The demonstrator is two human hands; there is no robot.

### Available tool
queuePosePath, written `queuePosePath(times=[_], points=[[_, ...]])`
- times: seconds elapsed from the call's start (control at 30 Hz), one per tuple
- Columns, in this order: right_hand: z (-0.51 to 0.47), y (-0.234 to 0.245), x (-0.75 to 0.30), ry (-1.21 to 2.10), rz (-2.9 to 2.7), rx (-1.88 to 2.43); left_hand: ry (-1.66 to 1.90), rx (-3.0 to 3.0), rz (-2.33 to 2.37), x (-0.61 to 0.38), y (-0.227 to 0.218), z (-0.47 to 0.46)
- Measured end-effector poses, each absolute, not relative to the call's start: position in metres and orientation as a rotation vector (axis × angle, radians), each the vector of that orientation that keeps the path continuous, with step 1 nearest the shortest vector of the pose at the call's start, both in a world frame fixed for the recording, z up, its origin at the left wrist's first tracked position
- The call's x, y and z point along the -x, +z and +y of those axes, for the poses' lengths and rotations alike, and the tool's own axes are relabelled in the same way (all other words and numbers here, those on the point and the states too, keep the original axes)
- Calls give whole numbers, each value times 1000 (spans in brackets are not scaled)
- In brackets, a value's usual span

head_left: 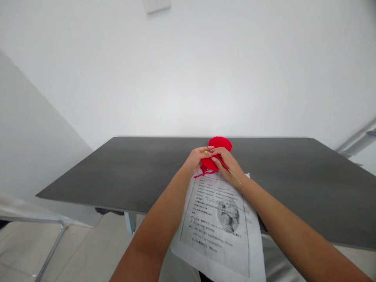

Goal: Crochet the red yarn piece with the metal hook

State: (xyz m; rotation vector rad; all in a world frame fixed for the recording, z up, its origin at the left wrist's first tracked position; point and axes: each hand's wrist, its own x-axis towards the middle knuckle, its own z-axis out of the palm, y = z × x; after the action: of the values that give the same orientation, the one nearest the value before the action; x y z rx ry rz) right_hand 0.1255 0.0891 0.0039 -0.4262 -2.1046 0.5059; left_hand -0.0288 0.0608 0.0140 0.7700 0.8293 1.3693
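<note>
My left hand (194, 159) and my right hand (228, 164) meet over the near middle of a dark grey table (123, 168). Between them is a small piece of red crochet work (209, 163) with loose red yarn trailing below it. The left hand's fingers pinch the red piece. The right hand is closed on a thin metal crochet hook (232, 172) whose shaft sticks out toward me past the wrist. A ball of red yarn (220, 142) sits on the table just behind the hands.
A printed sheet of paper (221, 223) with text and a grey picture lies under my forearms and hangs over the table's near edge. A white wall rises behind the table. A metal chair frame (49, 243) stands at the lower left on a pale floor.
</note>
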Motion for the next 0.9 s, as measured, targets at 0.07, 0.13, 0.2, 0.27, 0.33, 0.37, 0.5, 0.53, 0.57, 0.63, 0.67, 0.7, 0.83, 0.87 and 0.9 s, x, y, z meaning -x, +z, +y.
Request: queuePosePath(times=[0.07,0.13,0.2,0.27,0.33,0.37,0.5,0.53,0.57,0.63,0.67,0.7,0.83,0.87,0.9], points=[[89,5,-126,533,-2101,418,1346,-785,813,31,14,60],[87,8,-127,579,-2093,424,1312,-814,794,32,15,59],[85,12,-127,633,-2086,448,1269,-847,782,34,15,58],[83,16,-128,674,-2072,473,1237,-871,786,35,16,58],[82,19,-129,700,-2054,496,1222,-886,796,37,16,58],[81,21,-129,709,-2046,508,1216,-894,802,38,17,58],[81,24,-132,730,-2005,589,1175,-924,835,40,20,56],[82,24,-132,736,-1990,613,1164,-927,847,41,22,55],[82,24,-133,741,-1976,636,1153,-926,858,41,23,54],[83,23,-134,744,-1954,667,1131,-923,869,43,25,53],[83,22,-134,743,-1947,675,1118,-923,870,44,26,52],[84,22,-135,743,-1941,679,1105,-926,869,45,27,51],[83,23,-135,788,-1909,687,1070,-947,868,48,29,49],[82,23,-135,809,-1897,690,1066,-952,867,49,29,49],[81,24,-135,833,-1883,693,1062,-957,867,49,29,49]])
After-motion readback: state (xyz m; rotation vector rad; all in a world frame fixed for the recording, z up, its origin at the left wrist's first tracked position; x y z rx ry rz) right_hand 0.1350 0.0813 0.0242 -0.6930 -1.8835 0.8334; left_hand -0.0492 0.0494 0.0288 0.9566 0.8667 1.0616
